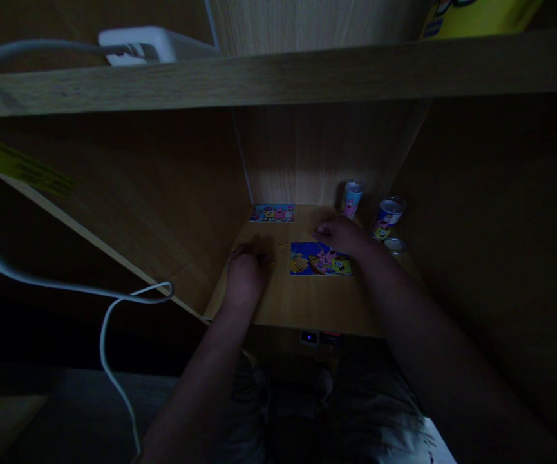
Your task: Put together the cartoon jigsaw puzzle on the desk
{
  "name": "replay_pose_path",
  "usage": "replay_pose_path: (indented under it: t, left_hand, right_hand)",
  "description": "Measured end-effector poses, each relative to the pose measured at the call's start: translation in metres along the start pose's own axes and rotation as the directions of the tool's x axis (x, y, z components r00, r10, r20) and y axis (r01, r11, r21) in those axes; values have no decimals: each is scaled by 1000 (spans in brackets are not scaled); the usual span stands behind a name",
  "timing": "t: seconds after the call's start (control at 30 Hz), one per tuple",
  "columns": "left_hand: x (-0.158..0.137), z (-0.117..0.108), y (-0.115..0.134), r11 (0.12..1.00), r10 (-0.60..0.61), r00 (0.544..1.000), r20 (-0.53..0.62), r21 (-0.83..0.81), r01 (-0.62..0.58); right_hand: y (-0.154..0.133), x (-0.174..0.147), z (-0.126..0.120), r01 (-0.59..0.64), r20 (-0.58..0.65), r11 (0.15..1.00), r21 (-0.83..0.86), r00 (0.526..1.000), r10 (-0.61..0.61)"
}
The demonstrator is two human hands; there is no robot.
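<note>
A small cartoon jigsaw puzzle (320, 259) lies near the middle of the wooden desk (307, 299). My right hand (340, 234) rests palm down at the puzzle's upper right edge, fingers touching it. To the left of the puzzle, my left hand (246, 267) lies on the desk with its fingers curled; whether it holds a piece is hidden in the dim light. Tiny loose bits (282, 245) lie between the two hands. A second cartoon picture (272, 212) lies flat at the back of the desk.
Two cartoon-printed cans (351, 198) (387, 219) and a round lid (396, 245) stand at the back right. Wooden walls close in both sides, with a shelf (278, 80) overhead holding a white adapter (150, 44). A white cable (114, 303) hangs at left.
</note>
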State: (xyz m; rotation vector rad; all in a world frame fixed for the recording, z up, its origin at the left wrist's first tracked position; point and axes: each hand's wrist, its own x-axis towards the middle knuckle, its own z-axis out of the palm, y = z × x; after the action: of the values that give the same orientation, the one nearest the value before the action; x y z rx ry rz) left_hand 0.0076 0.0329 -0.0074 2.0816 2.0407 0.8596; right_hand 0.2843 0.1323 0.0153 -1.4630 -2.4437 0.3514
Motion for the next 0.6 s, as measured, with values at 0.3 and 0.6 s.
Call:
replay_pose_path:
  t: [0.3,0.6]
  left_hand:
    - [1,2,6,998,59,998,35,21,-60]
    - [1,1,1,976,68,997,-34,-206,-74]
  right_hand:
    - [3,2,3,39,9,999,25,999,-39]
    - [3,2,5,35,-7,997,73,999,-35]
